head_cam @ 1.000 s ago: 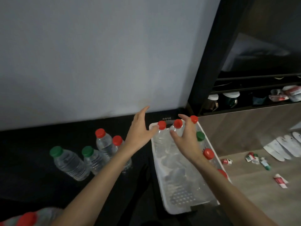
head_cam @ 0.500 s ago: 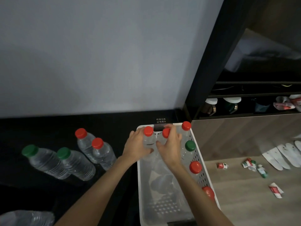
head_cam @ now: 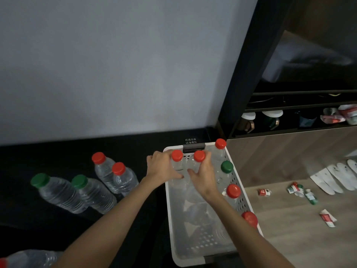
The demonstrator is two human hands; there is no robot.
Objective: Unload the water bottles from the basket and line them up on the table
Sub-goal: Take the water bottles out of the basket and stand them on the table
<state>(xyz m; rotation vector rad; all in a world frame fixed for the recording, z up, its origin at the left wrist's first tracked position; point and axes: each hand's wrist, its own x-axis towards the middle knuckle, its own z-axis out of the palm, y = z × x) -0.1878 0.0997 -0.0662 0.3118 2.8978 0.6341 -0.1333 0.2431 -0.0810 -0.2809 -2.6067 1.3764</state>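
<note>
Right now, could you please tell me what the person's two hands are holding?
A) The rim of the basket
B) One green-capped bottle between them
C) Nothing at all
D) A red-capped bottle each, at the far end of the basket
D: the left hand grips one red-capped bottle and the right hand grips the neighbouring red-capped bottle, both standing at the far end of the white basket.

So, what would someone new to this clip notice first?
Both hands are in the white basket on the right: the left hand grips a red-capped bottle, the right hand its red-capped neighbour. Left of it, four bottles stand on the black table: a green-capped pair and a red-capped pair.
</note>
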